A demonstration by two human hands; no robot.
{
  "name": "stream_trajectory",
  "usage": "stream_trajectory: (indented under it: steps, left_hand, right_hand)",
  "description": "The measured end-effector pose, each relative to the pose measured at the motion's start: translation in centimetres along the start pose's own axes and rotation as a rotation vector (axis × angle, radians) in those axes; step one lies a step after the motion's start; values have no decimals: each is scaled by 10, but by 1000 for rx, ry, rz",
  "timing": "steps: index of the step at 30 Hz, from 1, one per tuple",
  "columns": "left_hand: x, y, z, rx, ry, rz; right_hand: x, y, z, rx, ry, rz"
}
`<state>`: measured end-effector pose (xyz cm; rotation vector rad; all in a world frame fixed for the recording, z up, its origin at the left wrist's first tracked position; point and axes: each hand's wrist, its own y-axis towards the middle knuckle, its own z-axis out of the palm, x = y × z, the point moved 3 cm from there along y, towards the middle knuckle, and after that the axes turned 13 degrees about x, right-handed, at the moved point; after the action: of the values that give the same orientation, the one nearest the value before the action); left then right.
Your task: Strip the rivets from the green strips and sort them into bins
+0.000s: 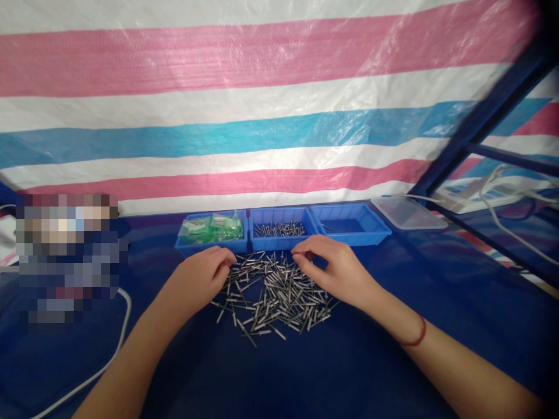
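A loose pile of metal rivets (pixel 283 294) lies spread on the dark blue table. At the pile's upper left edge is my left hand (pixel 207 273), its thumb and fingers closed near a rivet; what they hold is too small to make out. My right hand (pixel 329 265) reaches over the upper right edge, thumb and forefinger pinched together, and anything between them is too small to tell. Behind the pile, the middle blue bin (pixel 282 238) holds more rivets, the left bin (pixel 212 246) holds green-and-clear packets (pixel 213 227), and the right bin (pixel 358 233) has a few thin pieces.
A clear plastic lid (pixel 408 212) lies right of the bins. A white cable (pixel 124 326) curves along the table's left side, beside a blurred area. Striped sheeting (pixel 262 134) hangs behind, and a dark blue metal frame (pixel 484 116) stands at the right with cables.
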<state>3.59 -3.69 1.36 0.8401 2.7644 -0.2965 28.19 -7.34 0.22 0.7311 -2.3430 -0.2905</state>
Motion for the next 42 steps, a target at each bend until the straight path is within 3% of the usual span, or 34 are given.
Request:
stream_trajectory:
  steps: [3,6,20,29,42]
  left_hand:
    - [4,-1,3,111,-3,8]
    - [4,0,9,163,-30,27]
    - [-15,11,24,86,58,93]
    - [-16,11,23,63,25,81]
    - [-11,8,21,134,-2,40]
  right_hand:
    - [9,-1,10,152,20,-62]
    - [11,-2,14,183,12,-56]
    - [9,-3,24,128,81,4]
    - [3,-3,19,-18,127,93]
    - [12,-4,34,110,118,78]
